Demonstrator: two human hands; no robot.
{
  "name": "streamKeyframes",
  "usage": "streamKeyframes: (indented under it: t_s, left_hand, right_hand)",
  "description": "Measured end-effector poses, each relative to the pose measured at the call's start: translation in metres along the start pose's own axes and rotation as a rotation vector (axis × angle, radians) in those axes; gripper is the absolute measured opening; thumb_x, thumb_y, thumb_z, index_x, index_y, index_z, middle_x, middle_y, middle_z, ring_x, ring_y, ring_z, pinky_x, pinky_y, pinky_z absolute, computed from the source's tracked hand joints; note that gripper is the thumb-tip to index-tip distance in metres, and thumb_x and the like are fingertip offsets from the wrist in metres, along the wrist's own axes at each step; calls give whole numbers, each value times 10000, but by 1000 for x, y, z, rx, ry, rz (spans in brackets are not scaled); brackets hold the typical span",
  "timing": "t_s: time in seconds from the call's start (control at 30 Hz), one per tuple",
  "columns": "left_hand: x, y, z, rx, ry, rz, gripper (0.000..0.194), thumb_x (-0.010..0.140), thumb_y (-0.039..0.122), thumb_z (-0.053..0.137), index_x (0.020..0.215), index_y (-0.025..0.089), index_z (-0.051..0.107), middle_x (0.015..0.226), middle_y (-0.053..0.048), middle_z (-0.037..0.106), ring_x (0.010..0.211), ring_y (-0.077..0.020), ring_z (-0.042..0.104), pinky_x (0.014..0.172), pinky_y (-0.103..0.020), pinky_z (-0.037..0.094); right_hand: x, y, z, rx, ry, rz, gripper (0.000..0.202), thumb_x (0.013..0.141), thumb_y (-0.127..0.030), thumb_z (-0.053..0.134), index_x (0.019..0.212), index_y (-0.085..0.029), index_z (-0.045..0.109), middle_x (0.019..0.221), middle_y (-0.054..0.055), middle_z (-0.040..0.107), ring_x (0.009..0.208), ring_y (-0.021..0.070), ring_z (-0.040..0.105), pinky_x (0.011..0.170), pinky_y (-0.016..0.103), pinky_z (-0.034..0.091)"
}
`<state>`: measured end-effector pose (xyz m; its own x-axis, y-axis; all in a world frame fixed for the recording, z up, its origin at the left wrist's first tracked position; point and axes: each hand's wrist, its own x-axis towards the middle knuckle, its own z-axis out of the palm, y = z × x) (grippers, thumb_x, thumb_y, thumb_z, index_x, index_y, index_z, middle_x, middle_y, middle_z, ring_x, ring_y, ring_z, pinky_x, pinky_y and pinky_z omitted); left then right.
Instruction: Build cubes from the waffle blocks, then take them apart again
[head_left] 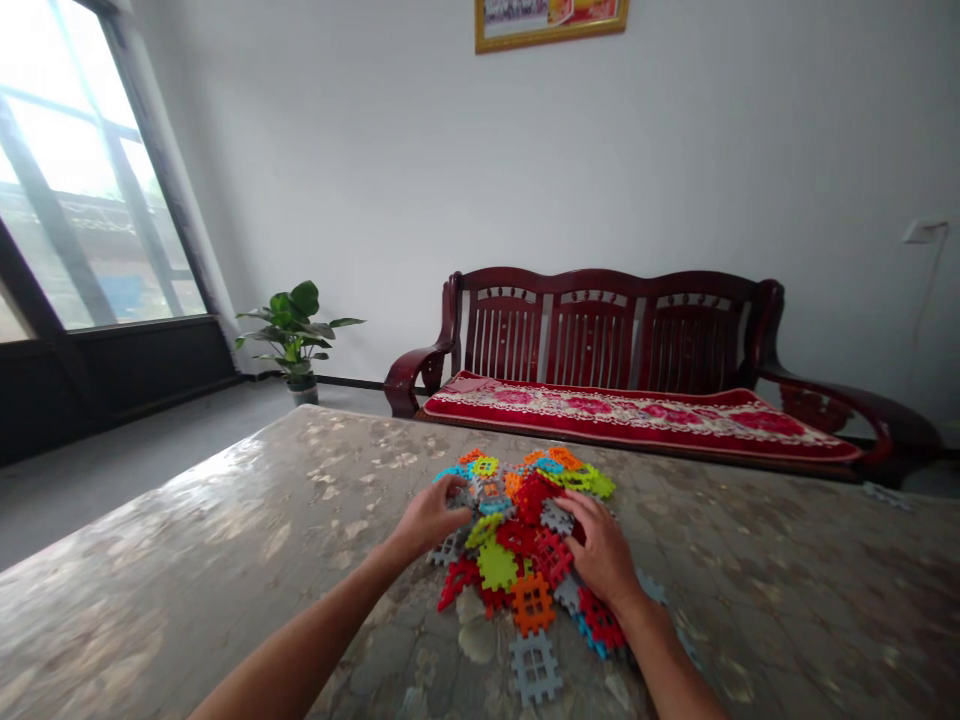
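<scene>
A loose heap of flat plastic interlocking tiles with notched edges lies on the table in front of me, in red, orange, lime green, blue and grey. My left hand (435, 518) is at the heap's left side, thumb and fingers curved and apart, beside a grey tile (448, 547). On the right, my right hand (602, 550) reaches over the heap with its fingers spread, the fingertips at another grey tile (556, 517) and near a red tile (553, 557). Closer to me lie an orange window tile (532, 604) and a grey window tile (535, 667). Some tiles are hidden under others.
A patterned cloth covers the table (300, 530). Behind it stands a dark red wooden bench (592, 340) with a red floral seat cover (637, 410). A potted plant (296, 330) stands at the left, near a large window (90, 180). Several tiles sit under my right forearm.
</scene>
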<state>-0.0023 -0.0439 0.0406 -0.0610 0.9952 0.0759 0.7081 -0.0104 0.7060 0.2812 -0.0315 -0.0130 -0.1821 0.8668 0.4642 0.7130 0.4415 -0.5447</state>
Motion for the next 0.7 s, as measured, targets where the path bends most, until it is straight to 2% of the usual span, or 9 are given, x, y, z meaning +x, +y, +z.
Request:
streamKeyframes:
  t_s: [0.1,0.23,0.33,0.4,0.5,0.57,0.63,0.7]
  left_hand:
    - [10,10,3,-158,21,42,479,721,304,622,1169,136,606,991,-62,679,933,-209,615,824,-283,485]
    - [12,17,7,-267,60,154,422,871,373,476,1224,167,585,1168,-84,652,1096,-215,583,978,-325,444]
    - [-1,17,11,-131,116,217,429,888,371,476,1276,210,559,1278,-83,604,1222,-233,509,1080,-373,366]
    - [-16,16,17,16,116,323,476,871,386,526,1323,237,524,1355,-89,549,1282,-253,451,1119,-421,317]
    - [-48,17,31,193,-31,563,702,779,484,648,1414,284,428,1473,-94,425,1394,-311,288,1154,-518,226]
    - [-70,19,43,286,-131,641,945,638,554,747,1463,342,339,1535,-77,327,1425,-361,199,1150,-573,197]
    - [-87,21,55,346,-247,692,1088,552,608,775,1487,371,273,1575,-76,239,1430,-401,165,1142,-623,150]
    - [-97,23,66,369,-312,713,1095,546,621,771,1488,375,270,1591,-88,195,1429,-418,165,1137,-642,130]
  right_hand:
    - [1,1,1,2,3,0,512,700,-114,492,1171,-237,652,1289,50,587,1219,220,497,1098,414,343]
    - [1,4,2,43,17,7,480,719,-134,482,1150,-246,661,1274,46,600,1213,215,506,1102,423,338]
    - [1,6,3,116,39,4,521,666,-123,473,1138,-237,662,1259,48,611,1216,214,509,1109,418,332]
    - [2,8,2,212,56,5,574,609,-118,457,1139,-220,653,1257,52,614,1222,211,510,1114,402,332]
    - [6,13,-2,371,91,73,554,607,-151,448,1123,-195,643,1262,62,615,1231,211,512,1110,378,338]
    - [7,19,-8,403,138,183,473,674,-212,458,1110,-188,637,1231,73,633,1204,222,536,1079,377,372]
    - [8,27,-16,322,197,307,421,740,-295,462,1109,-184,631,1177,89,654,1134,240,579,1011,390,429]
    - [6,37,-24,146,240,385,406,788,-356,448,1113,-194,630,1128,97,667,1060,254,609,943,399,462]
